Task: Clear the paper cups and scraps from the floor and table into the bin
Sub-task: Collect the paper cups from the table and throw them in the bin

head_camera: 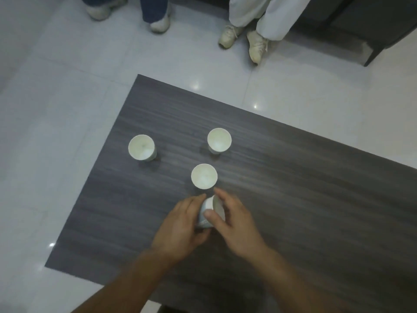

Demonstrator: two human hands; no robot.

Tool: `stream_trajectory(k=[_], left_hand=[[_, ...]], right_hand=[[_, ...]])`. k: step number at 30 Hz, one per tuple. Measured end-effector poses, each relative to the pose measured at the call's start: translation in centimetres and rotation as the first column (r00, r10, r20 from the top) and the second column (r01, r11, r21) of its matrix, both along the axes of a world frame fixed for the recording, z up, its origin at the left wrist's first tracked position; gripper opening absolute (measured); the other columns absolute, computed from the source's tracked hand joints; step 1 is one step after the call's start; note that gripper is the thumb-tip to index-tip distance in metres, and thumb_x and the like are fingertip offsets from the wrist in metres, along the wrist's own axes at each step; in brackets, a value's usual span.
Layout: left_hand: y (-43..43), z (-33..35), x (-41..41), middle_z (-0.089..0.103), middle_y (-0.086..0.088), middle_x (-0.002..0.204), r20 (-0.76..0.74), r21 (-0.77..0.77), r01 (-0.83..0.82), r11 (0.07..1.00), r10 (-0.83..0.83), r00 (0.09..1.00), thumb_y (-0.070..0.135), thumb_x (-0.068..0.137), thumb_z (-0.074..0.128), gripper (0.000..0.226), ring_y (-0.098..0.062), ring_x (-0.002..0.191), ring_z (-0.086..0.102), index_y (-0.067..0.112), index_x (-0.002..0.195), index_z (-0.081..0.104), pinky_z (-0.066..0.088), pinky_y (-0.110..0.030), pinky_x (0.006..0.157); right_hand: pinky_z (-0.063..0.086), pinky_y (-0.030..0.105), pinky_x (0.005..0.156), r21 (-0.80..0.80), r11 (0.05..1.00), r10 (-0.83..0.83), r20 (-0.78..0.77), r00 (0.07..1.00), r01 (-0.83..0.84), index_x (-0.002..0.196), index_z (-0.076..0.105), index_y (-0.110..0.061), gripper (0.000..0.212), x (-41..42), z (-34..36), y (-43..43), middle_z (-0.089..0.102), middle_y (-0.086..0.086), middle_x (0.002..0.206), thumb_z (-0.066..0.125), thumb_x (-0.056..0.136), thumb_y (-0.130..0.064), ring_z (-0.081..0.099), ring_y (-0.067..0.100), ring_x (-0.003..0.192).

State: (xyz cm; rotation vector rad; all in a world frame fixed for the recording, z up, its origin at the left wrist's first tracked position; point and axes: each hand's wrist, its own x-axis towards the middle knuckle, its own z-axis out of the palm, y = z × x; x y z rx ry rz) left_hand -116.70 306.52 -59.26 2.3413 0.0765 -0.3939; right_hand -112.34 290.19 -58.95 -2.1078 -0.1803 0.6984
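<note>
On dark table (293,199), left grip (180,224) and right grip (237,224) clasp the tilted paper cup (206,211) between them.

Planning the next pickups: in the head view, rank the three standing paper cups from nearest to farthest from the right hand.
1. Middle cup, just ahead of the right hand.
2. Back cup, farther ahead.
3. Left cup, near the left edge of the table.

Beyond the table's (293,199) far edge show the legs of two people: one in dark blue trousers (154,10) and pale shoes (160,24), the other in loose white trousers (270,16) and cream lace-up trainers (257,46). Past the far right corner sits a dark piece of furniture (361,26), perhaps a sofa.
</note>
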Motion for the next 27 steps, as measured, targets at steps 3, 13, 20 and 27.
stream_trajectory(k=[3, 13, 20, 27], left_hand=[[2.3, 0.3, -1.6, 0.053, 0.001, 0.129, -0.036, -0.006, -0.112, 0.994, 0.111, 0.993, 0.037, 0.075, 0.074, 0.074, -0.017, 0.115, 0.053, 0.02, 0.139, 0.042, 0.045, -0.03, 0.097], [5.9, 0.0, -7.5, 0.043, 0.005, 0.128, -0.114, 0.101, -0.297, 0.949, 0.308, 0.945, 0.049, 0.076, 0.069, 0.084, -0.015, 0.105, 0.056, 0.039, 0.143, 0.02, 0.05, -0.023, 0.083], [5.6, 4.9, -6.8, 0.053, 0.001, 0.127, -0.007, 0.214, -0.303, 0.929, 0.312, 0.95, 0.043, 0.07, 0.078, 0.08, -0.02, 0.111, 0.055, 0.026, 0.136, 0.036, 0.051, -0.037, 0.092], [3.7, 13.5, -4.9, 0.044, -0.002, 0.119, 0.064, 0.171, -0.187, 0.967, 0.179, 0.982, 0.031, 0.068, 0.076, 0.09, -0.026, 0.09, 0.058, 0.031, 0.143, 0.027, 0.042, -0.027, 0.068]], right_hand=[[0.042, 0.031, 0.103, -0.075, 0.997, 0.034, 0.1, 0.994, -0.027, 0.142, 0.042, -0.033, 0.071, 1.1, 0.1, 1.4, 0.049, -0.015, 0.136, 0.037, 0.085, -0.076, 0.045, 0.0, 0.123], [0.04, 0.044, 0.103, -0.631, 0.691, 0.539, 0.127, 0.833, -0.351, 0.146, 0.03, -0.032, 0.073, 6.5, -4.2, 7.2, 0.027, 0.004, 0.15, 0.067, 0.083, -0.036, 0.028, 0.028, 0.135], [0.041, 0.039, 0.098, -0.504, 0.826, 0.385, 0.173, 0.907, -0.254, 0.143, 0.038, -0.026, 0.063, 2.4, 0.9, 3.2, 0.04, 0.004, 0.138, 0.063, 0.086, -0.034, 0.039, 0.027, 0.124], [0.038, 0.034, 0.099, -0.464, 0.884, 0.185, 0.236, 0.954, -0.057, 0.147, 0.035, -0.03, 0.067, -1.9, 12.4, -1.4, 0.038, -0.002, 0.141, 0.062, 0.086, -0.036, 0.035, 0.022, 0.129]])
